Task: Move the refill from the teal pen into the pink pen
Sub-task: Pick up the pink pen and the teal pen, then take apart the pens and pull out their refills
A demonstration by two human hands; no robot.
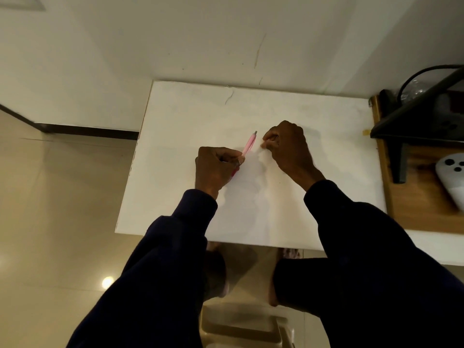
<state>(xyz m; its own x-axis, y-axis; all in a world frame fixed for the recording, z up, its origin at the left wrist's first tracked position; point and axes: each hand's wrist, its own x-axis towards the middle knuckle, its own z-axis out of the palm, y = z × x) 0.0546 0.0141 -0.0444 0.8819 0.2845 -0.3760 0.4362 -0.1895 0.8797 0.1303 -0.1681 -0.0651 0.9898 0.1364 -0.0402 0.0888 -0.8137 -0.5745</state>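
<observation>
pale pink pen (249,146), grey end

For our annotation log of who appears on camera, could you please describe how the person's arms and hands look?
The left sleeve and the right sleeve are long, dark navy fabric, each ending in a snug cuff at the wrist. The left hand and the right hand are bare, without gloves. No markings show on the sleeves.
</observation>
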